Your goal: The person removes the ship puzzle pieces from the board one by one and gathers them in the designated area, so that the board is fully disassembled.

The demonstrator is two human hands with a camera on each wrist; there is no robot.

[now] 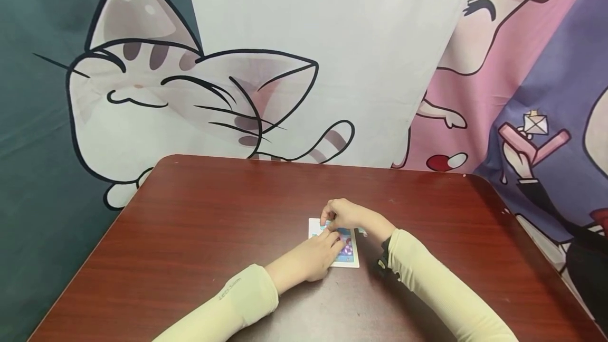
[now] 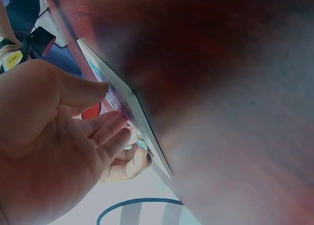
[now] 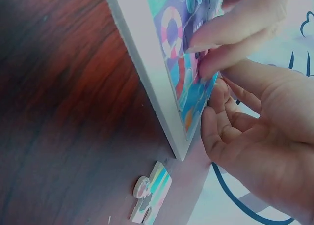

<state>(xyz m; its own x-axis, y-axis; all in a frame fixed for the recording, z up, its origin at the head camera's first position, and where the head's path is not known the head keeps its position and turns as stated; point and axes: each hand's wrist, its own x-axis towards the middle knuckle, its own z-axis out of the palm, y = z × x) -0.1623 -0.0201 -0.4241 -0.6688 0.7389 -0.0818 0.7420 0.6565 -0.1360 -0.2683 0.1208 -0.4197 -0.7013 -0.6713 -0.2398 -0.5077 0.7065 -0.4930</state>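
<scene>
A jigsaw puzzle [image 1: 349, 258] in a white-bordered tray lies on the table, printed with a blue and purple picture and a swim ring. My left hand [image 1: 311, 255] reaches over it from the near left, its extended fingertips touching the picture. At the far edge of the tray my right hand [image 1: 349, 214] has bent fingers and pinches a light-blue puzzle piece [image 3: 212, 89], mostly covered by the fingers. Part of the picture is hidden under both hands. A loose puzzle piece [image 3: 153, 193] with stripes lies on the table beside the tray, under the right wrist.
The reddish-brown wooden table [image 1: 214, 199] extends around the tray on all sides. Behind its far edge hangs a cloth backdrop [image 1: 370, 41] with cartoon cats. A dark band with a yellow mark [image 2: 13, 59] sits on the right wrist.
</scene>
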